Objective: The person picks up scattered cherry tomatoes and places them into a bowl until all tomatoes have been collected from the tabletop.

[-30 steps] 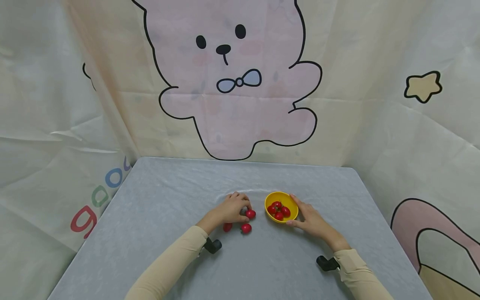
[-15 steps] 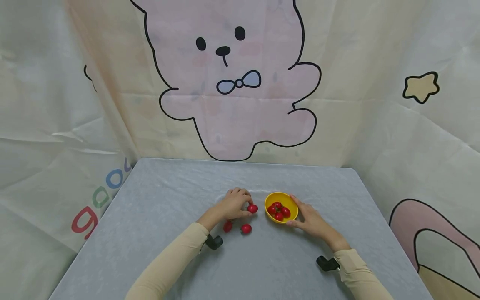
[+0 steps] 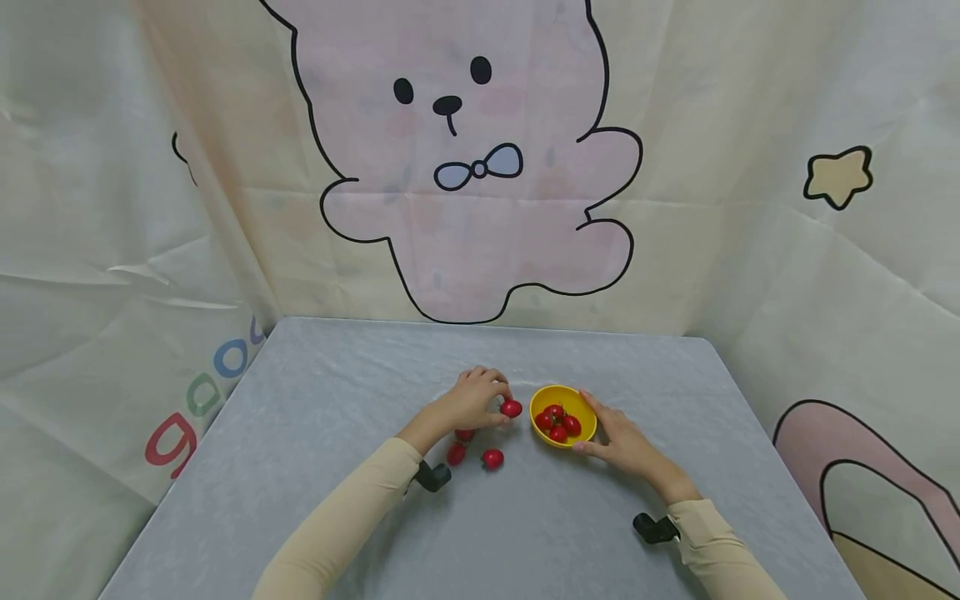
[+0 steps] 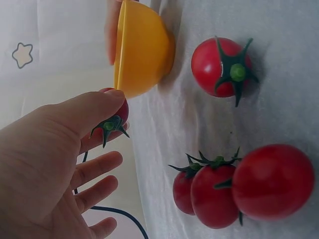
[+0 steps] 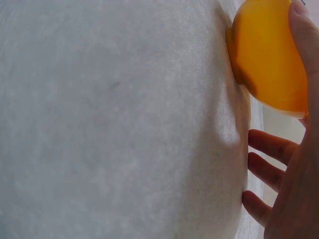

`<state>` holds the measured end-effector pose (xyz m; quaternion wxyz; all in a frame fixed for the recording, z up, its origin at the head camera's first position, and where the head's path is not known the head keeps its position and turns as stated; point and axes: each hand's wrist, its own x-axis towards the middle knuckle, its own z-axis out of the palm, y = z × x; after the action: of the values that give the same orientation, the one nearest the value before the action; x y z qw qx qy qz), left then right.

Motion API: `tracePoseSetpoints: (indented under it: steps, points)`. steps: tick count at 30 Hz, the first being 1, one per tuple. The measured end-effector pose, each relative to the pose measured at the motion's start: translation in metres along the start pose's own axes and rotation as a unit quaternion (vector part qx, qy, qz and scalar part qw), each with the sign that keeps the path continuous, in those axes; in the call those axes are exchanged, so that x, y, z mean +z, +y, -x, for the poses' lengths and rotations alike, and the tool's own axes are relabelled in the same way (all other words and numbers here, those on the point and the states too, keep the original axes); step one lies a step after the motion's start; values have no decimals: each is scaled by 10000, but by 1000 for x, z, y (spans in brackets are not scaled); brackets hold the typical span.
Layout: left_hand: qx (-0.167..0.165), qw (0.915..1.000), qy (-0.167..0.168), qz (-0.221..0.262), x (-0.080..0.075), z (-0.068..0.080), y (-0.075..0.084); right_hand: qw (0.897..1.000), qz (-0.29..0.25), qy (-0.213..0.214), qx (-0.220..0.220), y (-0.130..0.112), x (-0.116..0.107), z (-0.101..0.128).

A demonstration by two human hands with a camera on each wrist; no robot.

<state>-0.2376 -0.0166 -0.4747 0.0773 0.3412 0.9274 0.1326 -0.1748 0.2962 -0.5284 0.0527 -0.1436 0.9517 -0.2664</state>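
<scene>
A red cherry tomato (image 3: 512,408) with a green calyx (image 4: 109,124) is pinched between the thumb and index finger of my left hand (image 3: 472,400), raised off the table just left of the yellow bowl (image 3: 557,392). The other fingers of that hand are spread apart. Several cherry tomatoes lie inside the bowl. My right hand (image 3: 622,437) holds the bowl's right side between thumb and index finger, as the right wrist view also shows with the bowl's outer wall (image 5: 271,55). Below my left hand, more tomatoes rest on the table, including a separate one (image 3: 492,459) and a cluster (image 4: 214,196).
A grey-blue cloth covers the table (image 3: 525,533). Its back edge meets a hanging curtain (image 3: 675,275) printed with a pink bear. Side curtains stand at left and right. A black wrist mount (image 3: 432,477) sits below the left forearm, another (image 3: 655,528) by the right.
My left hand has lifted the cherry tomato from the group and carried it up and right toward the bowl. Another tomato has come into sight beneath the wrist. My right hand and the bowl stay put.
</scene>
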Motion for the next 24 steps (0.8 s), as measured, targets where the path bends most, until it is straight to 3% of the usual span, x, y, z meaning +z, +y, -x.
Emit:
tracePoseSetpoints:
  steps: [24]
  points:
    - [238,9996,45,-140,-9,-16,16,10000,9,17,52,0,2,-1]
